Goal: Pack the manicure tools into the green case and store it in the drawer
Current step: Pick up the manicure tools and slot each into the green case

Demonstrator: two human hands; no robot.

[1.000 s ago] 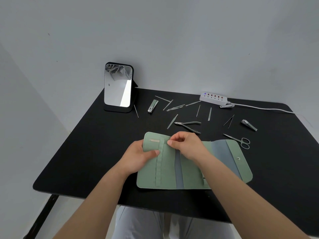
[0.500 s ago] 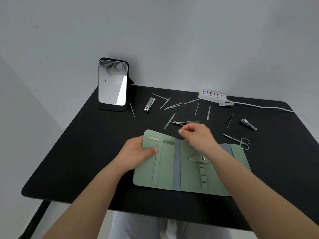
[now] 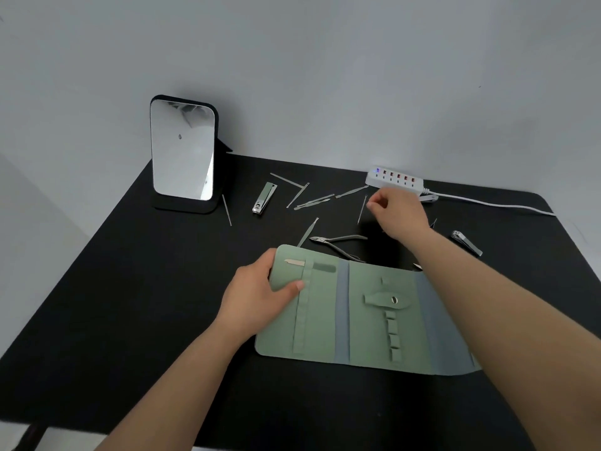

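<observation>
Green case (image 3: 328,307) lies open and flat on the black desk (image 3: 97,304), ready for its tools.

The left hand (image 3: 260,297) grips the case's top left corner, thumb on the cloth, likely so it will not slide. The right hand (image 3: 398,211) hangs over the far tools with its fingers curled close together; I cannot tell if it has one yet. It is just beside a thin pick (image 3: 361,210). Nippers (image 3: 340,244) lie right above the case, clippers (image 3: 264,197) sit farther back near the mirror (image 3: 182,151), and a power strip (image 3: 395,179) is at the wall. Most loops look empty. I see no drawer.
</observation>
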